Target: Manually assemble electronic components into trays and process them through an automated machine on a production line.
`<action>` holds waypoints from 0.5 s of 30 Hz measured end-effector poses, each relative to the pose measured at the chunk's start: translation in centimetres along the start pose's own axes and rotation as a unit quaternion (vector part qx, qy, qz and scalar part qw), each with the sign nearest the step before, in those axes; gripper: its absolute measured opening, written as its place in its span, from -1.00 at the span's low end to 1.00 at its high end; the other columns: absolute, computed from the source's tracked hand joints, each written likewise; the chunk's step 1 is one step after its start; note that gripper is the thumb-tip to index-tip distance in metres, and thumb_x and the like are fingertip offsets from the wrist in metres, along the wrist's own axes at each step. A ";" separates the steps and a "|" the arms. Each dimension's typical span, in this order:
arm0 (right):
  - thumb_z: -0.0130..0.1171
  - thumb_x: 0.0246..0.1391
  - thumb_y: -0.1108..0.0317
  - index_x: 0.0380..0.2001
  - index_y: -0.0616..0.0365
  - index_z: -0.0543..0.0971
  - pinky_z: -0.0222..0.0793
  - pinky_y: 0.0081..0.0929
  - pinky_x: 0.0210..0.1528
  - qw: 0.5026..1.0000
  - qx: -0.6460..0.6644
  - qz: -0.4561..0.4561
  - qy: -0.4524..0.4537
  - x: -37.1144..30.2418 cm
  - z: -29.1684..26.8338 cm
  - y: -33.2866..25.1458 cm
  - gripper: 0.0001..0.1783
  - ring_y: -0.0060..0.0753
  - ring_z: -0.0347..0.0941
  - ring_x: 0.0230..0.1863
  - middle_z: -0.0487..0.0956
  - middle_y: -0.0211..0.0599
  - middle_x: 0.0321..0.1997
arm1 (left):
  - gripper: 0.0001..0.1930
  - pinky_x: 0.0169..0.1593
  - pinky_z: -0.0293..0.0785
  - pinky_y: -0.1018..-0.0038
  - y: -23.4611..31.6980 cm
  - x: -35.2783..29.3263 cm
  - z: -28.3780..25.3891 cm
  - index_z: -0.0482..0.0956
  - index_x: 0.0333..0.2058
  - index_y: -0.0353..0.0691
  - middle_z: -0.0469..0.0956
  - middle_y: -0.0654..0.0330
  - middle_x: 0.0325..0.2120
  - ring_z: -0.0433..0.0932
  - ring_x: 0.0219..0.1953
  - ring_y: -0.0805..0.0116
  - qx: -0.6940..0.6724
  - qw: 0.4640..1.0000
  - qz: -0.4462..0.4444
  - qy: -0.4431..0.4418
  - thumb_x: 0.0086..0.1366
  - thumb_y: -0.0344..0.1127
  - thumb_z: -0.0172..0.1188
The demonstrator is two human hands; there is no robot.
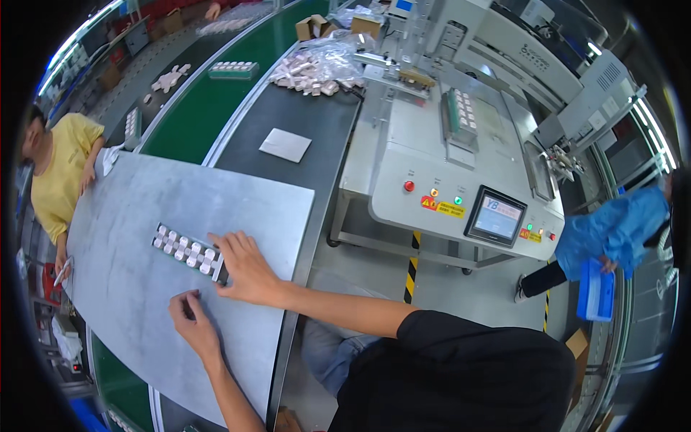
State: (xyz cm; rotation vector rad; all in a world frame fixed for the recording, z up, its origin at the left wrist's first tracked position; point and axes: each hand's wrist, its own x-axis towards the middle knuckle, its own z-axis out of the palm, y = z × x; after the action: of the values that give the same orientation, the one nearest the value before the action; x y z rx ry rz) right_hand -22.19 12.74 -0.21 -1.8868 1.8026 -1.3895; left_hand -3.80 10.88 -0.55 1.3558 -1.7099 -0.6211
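Observation:
On the grey metal tabletop (137, 288) lies a narrow dark tray (205, 271) filled with two rows of small white block-like pieces (188, 252). My right hand (245, 268) grips the tray's near right end, thumb on one side and fingers on the other. Just below the tray, my left hand (196, 327) rests close to the tabletop. Its fingers are curled in toward the thumb, and I see nothing between them.
A green conveyor (187, 119) runs behind the table, carrying another tray (234, 70). A white pad (286, 145) and a pile of white pieces (309, 75) lie beside it. At right stands a machine with a screen (496, 216). Co-workers stand left, in yellow (68, 165), and right, in blue (612, 230).

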 end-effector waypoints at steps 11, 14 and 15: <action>0.40 -0.35 0.31 0.22 0.34 0.26 0.17 -0.17 0.16 1.000 0.025 0.005 -0.006 -0.3 0.5 0.1 -0.03 0.03 0.23 0.09 0.32 -0.01 0.05 | -0.73 -0.35 0.32 0.56 -1.6 -0.2 -0.3 0.49 -0.29 -0.36 0.40 0.25 -0.57 0.34 -0.50 0.51 -0.058 0.998 -0.019 0.032 0.49 -0.27 -0.06; 0.41 -0.37 0.31 0.23 0.32 0.25 0.17 -0.16 0.17 0.999 0.035 0.006 -0.032 -0.1 0.8 0.0 -0.01 0.07 0.22 0.12 0.32 0.02 0.07 | -0.72 -0.51 0.13 0.61 -3.0 -0.1 -1.6 0.50 -0.31 -0.31 0.30 0.33 -0.70 0.22 -0.62 0.58 -0.142 0.985 -0.091 0.043 0.50 -0.25 -0.09; 0.42 -0.37 0.31 0.24 0.31 0.24 0.17 -0.14 0.18 0.998 0.044 0.006 -0.050 0.1 0.8 -0.2 0.00 0.08 0.22 0.13 0.32 0.03 0.07 | -0.70 -0.58 -0.01 0.59 -1.5 -0.2 -1.3 0.48 -0.34 -0.27 0.23 0.36 -0.77 0.13 -0.69 0.63 -0.124 0.982 -0.119 0.084 0.51 -0.23 -0.13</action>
State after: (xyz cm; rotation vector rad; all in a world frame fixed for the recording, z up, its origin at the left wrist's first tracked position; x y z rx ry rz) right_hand -21.53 12.31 -0.43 -1.8637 1.6760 -1.3230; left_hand -1.92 10.75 -1.11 1.3998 -1.3000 -0.8004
